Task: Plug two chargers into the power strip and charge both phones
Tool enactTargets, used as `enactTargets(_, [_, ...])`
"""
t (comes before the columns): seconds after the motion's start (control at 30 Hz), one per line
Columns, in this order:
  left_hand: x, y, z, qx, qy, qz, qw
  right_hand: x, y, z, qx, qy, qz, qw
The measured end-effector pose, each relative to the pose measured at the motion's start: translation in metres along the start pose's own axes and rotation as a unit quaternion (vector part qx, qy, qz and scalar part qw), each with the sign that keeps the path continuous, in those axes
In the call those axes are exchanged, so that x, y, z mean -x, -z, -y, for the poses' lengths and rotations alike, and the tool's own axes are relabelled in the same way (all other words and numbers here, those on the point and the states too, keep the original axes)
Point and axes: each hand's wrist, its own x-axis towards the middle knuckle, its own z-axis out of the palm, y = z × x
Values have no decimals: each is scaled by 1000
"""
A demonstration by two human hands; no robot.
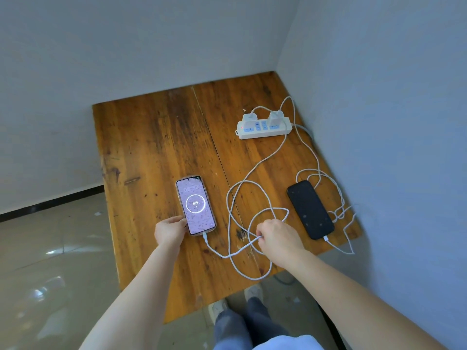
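A white power strip (262,130) lies at the table's far right with two white chargers, the left charger (249,115) and the right charger (275,116), plugged into it. A pink-cased phone (195,205) lies mid-table, its screen lit and showing 96 in a ring, with a white cable (217,252) in its bottom port. My left hand (169,229) grips that phone's lower left corner. My right hand (278,237) is closed on the looped white cable. A black phone (310,209) with a dark screen lies to the right, a second cable (340,248) plugged into its bottom.
The wooden table (156,147) sits in a corner, with walls behind and on the right. Loose cable loops (235,198) sprawl between the phones and hang over the near and right edges. My legs and shoes (237,306) stand at the near edge on a tiled floor.
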Motion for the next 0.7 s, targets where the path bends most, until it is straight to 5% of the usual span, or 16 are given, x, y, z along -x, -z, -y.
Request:
enactTargets(0.23, [19, 5, 0, -30, -36, 9, 999, 4, 7, 4, -34, -22, 14, 999])
enactTargets(0.43, [48, 23, 20, -199, -129, 20, 971, 14, 25, 13, -111, -37, 24, 993])
enactTargets(0.7, [77, 51, 91, -348, -88, 25, 933, 78, 93, 16, -439, 5, -13, 899])
